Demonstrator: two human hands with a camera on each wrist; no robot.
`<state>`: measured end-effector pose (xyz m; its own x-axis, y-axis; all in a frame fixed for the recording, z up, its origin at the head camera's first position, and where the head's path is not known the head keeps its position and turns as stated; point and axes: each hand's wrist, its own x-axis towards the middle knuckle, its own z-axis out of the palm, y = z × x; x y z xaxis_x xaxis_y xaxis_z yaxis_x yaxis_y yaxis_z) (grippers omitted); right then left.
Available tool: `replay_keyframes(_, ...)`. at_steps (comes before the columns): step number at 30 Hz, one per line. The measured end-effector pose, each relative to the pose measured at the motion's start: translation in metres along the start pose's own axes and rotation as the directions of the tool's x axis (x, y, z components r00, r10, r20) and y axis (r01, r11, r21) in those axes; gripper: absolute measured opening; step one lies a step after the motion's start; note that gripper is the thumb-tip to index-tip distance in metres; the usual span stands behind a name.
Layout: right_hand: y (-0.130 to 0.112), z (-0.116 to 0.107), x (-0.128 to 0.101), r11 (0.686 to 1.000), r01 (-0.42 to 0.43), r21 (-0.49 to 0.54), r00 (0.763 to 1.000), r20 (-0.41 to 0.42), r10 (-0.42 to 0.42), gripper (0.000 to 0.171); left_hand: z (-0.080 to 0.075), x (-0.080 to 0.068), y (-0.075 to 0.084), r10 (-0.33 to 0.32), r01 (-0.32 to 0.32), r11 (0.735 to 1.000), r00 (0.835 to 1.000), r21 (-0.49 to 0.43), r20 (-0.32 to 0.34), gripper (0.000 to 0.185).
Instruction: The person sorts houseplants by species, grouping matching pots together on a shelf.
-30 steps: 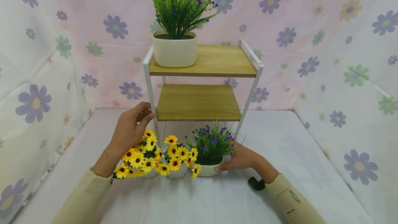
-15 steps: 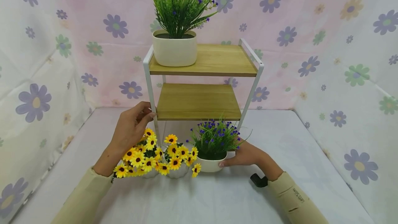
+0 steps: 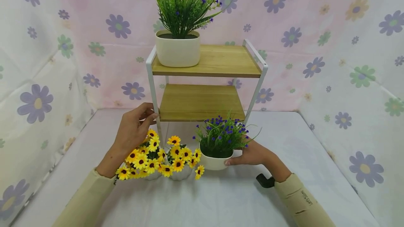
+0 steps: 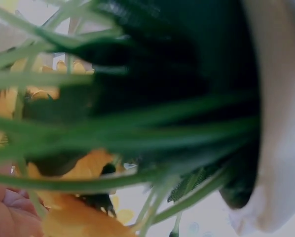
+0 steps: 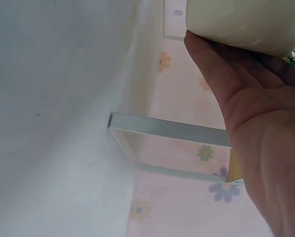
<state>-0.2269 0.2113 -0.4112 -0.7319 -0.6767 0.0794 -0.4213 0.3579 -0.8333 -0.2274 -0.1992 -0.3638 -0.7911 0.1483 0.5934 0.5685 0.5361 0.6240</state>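
My right hand (image 3: 252, 151) grips a low white pot with a purple-flowered plant (image 3: 216, 162) from its right side, thumb in front. In the right wrist view, my fingers lie against the cream pot wall (image 5: 246, 24). At the left front post of a two-tier wooden shelf (image 3: 202, 102), my left hand (image 3: 134, 123) pinches the white frame between thumb and fingers. Two pots of yellow daisies (image 3: 145, 162) stand below and beside that hand. Green stems (image 4: 137, 131) and a blurred white pot rim (image 4: 283, 113) fill much of the left wrist view.
A larger white pot with purple flowers (image 3: 178, 53) stands at the left of the shelf's top board. A black curved object (image 3: 265, 180) appears beside the right wrist. White cloth covers the table (image 3: 189, 206), and flower-printed fabric walls enclose the back and sides.
My right hand has moved the small purple-flowered pot slightly up and to the right, away from the daisies. The left hand stays at the shelf post.
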Motion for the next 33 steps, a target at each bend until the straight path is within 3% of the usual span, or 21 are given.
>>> replay_keyframes(6, -0.005, -0.005, -0.003, 0.996, 0.042, -0.08, 0.999, -0.027, -0.045, 0.097, 0.001, 0.0, -0.001, 0.016, -0.016, 1.0, 1.0, 0.007, -0.011, 0.02)
replay_keyframes(10, -0.009, -0.007, -0.004, 0.992, 0.043, -0.116, 0.998, -0.045, -0.048, 0.099, 0.001, 0.0, -0.001, 0.02, -0.02, 1.0, 1.0, 0.006, -0.017, 0.021)
replay_keyframes(16, -0.011, -0.007, -0.004, 0.994, 0.018, -0.111, 0.998, -0.053, -0.024, 0.099, 0.002, 0.0, -0.002, 0.02, -0.02, 1.0, 1.0, 0.004, -0.019, 0.022)
replay_keyframes(28, -0.021, -0.01, -0.003, 0.985, 0.096, -0.143, 0.992, -0.069, -0.106, 0.097, 0.001, 0.0, -0.002, 0.033, -0.033, 0.999, 0.999, 0.013, -0.019, 0.021)
replay_keyframes(33, -0.025, -0.009, -0.003, 0.985, 0.081, -0.151, 0.993, -0.077, -0.094, 0.101, 0.001, 0.001, -0.002, 0.042, -0.042, 0.999, 0.999, 0.016, -0.018, 0.02)
